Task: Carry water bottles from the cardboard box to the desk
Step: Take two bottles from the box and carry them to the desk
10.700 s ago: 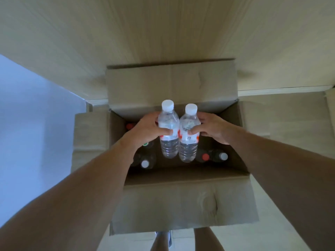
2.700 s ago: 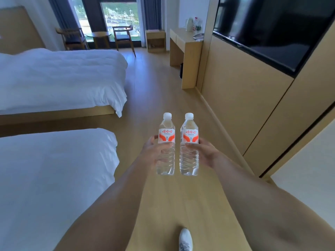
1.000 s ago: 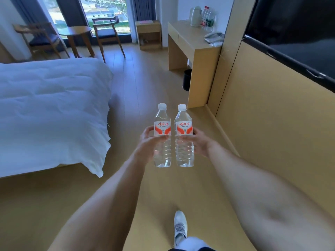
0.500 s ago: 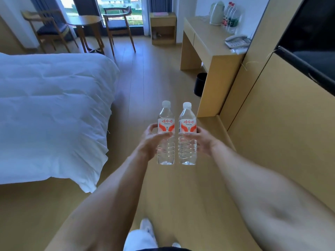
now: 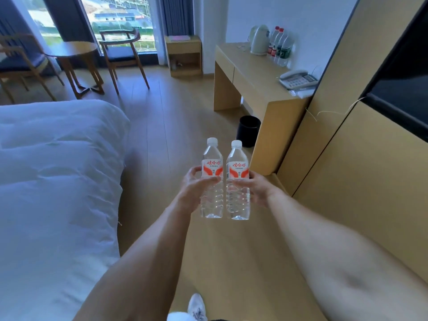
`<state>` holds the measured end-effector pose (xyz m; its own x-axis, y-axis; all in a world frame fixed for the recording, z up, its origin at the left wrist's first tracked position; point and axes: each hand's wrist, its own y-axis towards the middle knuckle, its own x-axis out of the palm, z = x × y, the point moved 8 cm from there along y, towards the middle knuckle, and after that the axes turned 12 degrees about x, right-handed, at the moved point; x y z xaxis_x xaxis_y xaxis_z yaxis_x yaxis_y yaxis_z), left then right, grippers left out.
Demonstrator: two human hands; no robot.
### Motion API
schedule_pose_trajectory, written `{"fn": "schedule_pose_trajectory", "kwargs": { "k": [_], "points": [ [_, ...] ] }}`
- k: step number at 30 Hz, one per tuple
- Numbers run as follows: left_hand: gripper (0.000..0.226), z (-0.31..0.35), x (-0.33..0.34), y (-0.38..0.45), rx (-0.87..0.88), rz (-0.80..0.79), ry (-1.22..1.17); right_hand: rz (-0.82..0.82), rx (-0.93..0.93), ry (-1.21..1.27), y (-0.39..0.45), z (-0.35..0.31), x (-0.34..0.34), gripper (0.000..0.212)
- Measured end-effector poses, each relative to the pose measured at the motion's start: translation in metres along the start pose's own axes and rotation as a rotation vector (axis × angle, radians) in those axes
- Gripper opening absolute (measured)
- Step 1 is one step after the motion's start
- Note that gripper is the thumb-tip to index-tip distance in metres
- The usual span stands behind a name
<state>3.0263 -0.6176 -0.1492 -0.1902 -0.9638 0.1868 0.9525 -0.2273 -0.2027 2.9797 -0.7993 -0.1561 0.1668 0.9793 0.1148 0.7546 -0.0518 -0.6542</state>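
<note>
I have two water bottles, one bottle (image 5: 212, 181) in my left hand (image 5: 193, 189) and the other bottle (image 5: 238, 184) in my right hand (image 5: 257, 189). Both stand upright, side by side, in the air above the floor. They are out of the box (I can't see it here) but not on the desk (image 5: 252, 72) yet, which is ahead on my right. My fingers curl round each bottle's middle, holding tight.
</note>
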Motion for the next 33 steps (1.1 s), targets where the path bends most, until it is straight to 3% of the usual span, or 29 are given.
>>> {"fn": "schedule_pose_trajectory", "kwargs": {
  "k": [8,21,27,33],
  "points": [
    [0.058,0.033,-0.021,0.129,-0.010,-0.024,0.035,0.069,-0.013,0.055,0.085,-0.087,0.008,0.058],
    [0.053,0.067,-0.042,0.357,-0.012,-0.005,0.127,0.042,-0.009,0.014,0.281,-0.229,0.001,0.067],
    [0.064,0.094,-0.031,0.468,-0.014,-0.012,0.157,0.028,-0.012,-0.016,0.368,-0.313,-0.015,0.066],
    [0.059,0.109,-0.012,0.558,-0.019,-0.050,0.144,0.079,-0.031,-0.033,0.428,-0.375,-0.039,0.066]
  ]
}}
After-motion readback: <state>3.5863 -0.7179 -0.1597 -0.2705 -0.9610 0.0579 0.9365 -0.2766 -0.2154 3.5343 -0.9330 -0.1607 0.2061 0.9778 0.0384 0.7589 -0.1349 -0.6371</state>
